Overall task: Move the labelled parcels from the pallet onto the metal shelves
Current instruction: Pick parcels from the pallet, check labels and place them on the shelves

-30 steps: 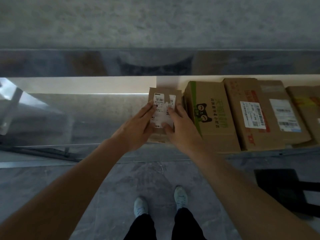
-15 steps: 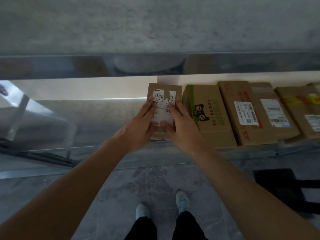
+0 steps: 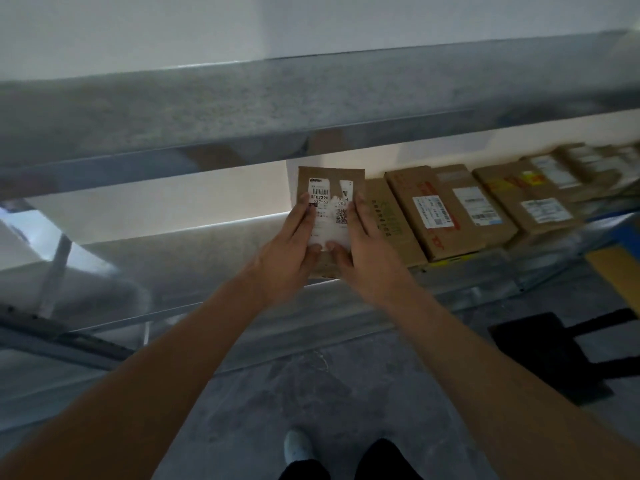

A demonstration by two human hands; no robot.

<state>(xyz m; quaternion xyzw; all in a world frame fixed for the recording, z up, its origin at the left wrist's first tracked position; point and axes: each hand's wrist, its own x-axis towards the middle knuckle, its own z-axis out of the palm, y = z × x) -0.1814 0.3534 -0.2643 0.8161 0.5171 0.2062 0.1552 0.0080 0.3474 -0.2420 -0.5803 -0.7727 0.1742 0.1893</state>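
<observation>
A small brown parcel [image 3: 330, 178] with a torn white barcode label lies on the lower metal shelf [image 3: 194, 258], at the left end of a row of boxes. My left hand [image 3: 287, 258] lies on its left side with straight fingers over the label. My right hand [image 3: 367, 261] mirrors it on the right side, and both thumbs touch the label's near edge. Right beside it sits a box with green print [image 3: 388, 220], then a red-printed box [image 3: 436, 209] with a white label.
More labelled parcels [image 3: 540, 199] fill the shelf to the right. The upper metal shelf [image 3: 277, 98] overhangs close above my hands. The lower shelf's left stretch is bare metal. A black object [image 3: 540, 358] lies on the grey floor at the right; my feet [image 3: 298, 448] stand below.
Both hands stay flat on the small parcel. The view has swung and tilted, so the row of boxes now runs off to the upper right and looks blurred.
</observation>
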